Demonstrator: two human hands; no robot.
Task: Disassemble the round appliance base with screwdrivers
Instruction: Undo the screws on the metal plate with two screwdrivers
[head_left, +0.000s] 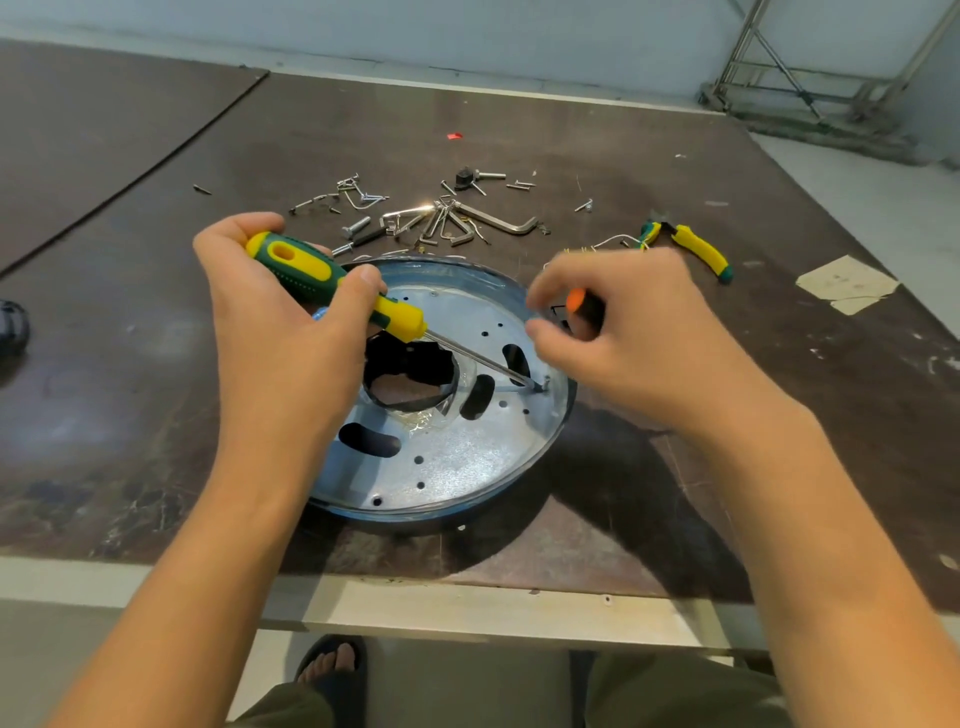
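Worktable (649, 156): dark brown board top with a pale front edge; it carries every item below.
Round appliance base (457, 457): galvanized metal dish with a raised rim, a large central hole, oblong slots and small drilled holes. It lies flat on the worktable near the front edge, between the two forearms.
Left hand (280, 332): clenched around the handle of the green-and-yellow screwdriver, thumb laid along the grip, above the left part of the base.
Right hand (639, 338): fingers curled around an orange-and-black tool handle, above the right rim of the base.
Green-and-yellow screwdriver (311, 273): tilted, its shaft running down and to the right across the base; the tip meets a screw.
Pliers (696, 249): yellow-and-green handles, lying on the worktable beyond the right hand.
Hex keys (488, 221): bundle spread just behind the base.
Orange-and-black tool handle (584, 309): only the upper end shows; its shaft and tip are hidden by the right hand.
Loose fasteners (358, 200): screws and bolts scattered around the hex keys.
Screw (545, 385): stands in the base plate close to the right rim, at the screwdriver tip.
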